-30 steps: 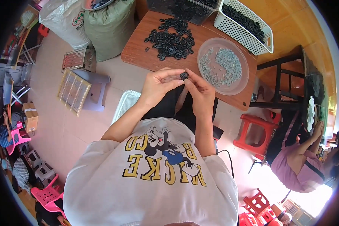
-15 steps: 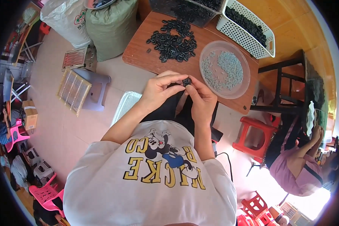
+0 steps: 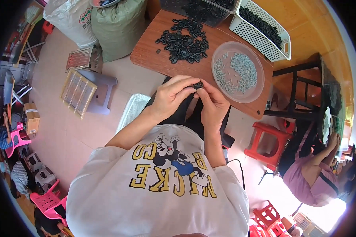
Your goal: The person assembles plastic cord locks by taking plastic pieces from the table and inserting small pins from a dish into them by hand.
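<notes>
Between the fingertips of both hands is a small black oval plastic piece [image 3: 198, 85], held just off the near edge of the wooden table [image 3: 154, 59]. My left hand [image 3: 172, 94] pinches it from the left, thumb and forefinger closed. From the right, my right hand [image 3: 213, 100] grips the same piece with thumb and fingers. Much of the piece is covered by fingertips. Beyond my hands lies a pile of similar black oval pieces [image 3: 182, 45]. To the right sits a round clear tray [image 3: 260, 85] of small silvery pins or screws [image 3: 243, 71].
At the table's far side stand a dark clear-walled bin [image 3: 201, 14] and a white perforated basket [image 3: 261, 37], both holding black pieces. Sacks [image 3: 118, 31] stand at far left. A red stool [image 3: 267, 144] and a seated person [image 3: 312, 173] are on the right; a grey stool [image 3: 103, 93] is left.
Both hands stay pinched on the black oval piece, with only a slight shift of the fingers. The whole view has moved a little; the table things look unchanged.
</notes>
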Available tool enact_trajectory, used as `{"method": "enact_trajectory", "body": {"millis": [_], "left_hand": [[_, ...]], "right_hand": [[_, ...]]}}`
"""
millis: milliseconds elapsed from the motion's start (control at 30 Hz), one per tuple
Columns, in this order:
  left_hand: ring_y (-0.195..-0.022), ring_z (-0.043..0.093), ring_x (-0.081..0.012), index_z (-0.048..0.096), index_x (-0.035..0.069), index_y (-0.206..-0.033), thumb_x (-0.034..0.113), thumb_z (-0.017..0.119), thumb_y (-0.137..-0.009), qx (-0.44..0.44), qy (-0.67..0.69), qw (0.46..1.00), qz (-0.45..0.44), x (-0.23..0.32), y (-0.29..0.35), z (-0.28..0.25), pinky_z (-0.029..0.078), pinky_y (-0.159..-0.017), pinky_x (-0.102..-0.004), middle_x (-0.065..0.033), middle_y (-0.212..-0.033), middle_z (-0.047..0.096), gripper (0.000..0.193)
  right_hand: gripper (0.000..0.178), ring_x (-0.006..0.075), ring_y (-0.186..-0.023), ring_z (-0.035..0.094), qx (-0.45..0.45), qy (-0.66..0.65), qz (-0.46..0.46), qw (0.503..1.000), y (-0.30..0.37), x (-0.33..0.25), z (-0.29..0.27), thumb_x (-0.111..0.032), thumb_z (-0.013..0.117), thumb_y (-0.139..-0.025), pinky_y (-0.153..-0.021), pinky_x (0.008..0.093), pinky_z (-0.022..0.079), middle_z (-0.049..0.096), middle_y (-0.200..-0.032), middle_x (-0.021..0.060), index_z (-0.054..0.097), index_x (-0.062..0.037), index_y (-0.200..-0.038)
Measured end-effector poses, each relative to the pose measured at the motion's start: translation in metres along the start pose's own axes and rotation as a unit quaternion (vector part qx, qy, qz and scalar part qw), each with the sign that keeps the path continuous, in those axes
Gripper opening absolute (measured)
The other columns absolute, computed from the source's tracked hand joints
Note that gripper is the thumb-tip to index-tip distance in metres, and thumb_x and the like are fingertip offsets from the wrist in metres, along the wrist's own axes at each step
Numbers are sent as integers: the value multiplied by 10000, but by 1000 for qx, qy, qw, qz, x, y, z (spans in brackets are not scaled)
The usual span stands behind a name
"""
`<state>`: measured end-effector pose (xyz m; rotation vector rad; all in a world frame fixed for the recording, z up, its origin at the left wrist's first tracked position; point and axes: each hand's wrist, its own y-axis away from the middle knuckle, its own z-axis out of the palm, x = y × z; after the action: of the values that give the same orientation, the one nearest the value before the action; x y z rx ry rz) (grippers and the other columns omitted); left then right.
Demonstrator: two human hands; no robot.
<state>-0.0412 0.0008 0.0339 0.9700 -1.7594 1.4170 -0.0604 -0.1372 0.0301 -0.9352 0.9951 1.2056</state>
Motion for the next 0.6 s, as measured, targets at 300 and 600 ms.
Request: {"method": "enact_trajectory", "body": {"millis": [300,600], "left_hand": [[-861,622,-226,619,-25,-1018,-40,619,-788,18,9,999,45,-11,3,6,503,-724,-286,-140,-962,626,230],[-947,603,-162,447,22,-1307,-39,578,-842,48,287,943,-160,-16,20,-8,467,-858,-280,-92,-1012,619,487]], "right_hand": [[241,80,-741,596,27,27,-36,999,3,3,3,26,603,-834,-684,175,458,651,-886,55,629,38,-1073],[169,88,-759,600,74,235,-197,949,-41,-67,-8,5,648,-796,-718,195,470,653,-929,55,645,31,-962]]}}
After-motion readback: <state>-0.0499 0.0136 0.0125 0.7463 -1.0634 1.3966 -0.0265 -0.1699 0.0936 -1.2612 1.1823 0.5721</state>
